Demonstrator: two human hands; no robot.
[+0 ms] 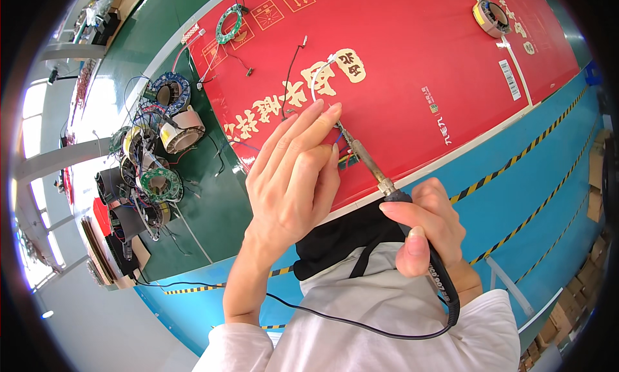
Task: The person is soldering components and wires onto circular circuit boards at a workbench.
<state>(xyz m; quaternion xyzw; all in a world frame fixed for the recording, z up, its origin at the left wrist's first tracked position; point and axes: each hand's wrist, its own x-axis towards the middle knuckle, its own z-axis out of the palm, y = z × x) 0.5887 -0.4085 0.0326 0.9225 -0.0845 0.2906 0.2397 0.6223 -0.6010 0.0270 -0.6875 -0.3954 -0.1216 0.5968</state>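
Observation:
My right hand [429, 227] is wrapped round the black handle of a soldering iron [366, 158]. The iron's metal shaft slants up and left, and its tip comes close to the fingertips of my left hand [291, 172]. The left fingers are bent together over the red sheet, and what they hold is hidden behind them. A white cable [313, 78] curves away above those fingers. Several coloured wires [348, 159] show just beneath the hand, beside the iron's shaft. A black cord [361, 333] runs from the iron's handle across my lap toward the left.
Under my hands lies a red printed cardboard sheet [387, 69] on a green table [216, 220]. Left of it are piled motor stators [182, 132] and ring-shaped circuit boards [161, 185] with loose wires. Another green ring board [229, 23] and a copper-wound stator [491, 18] rest on the sheet.

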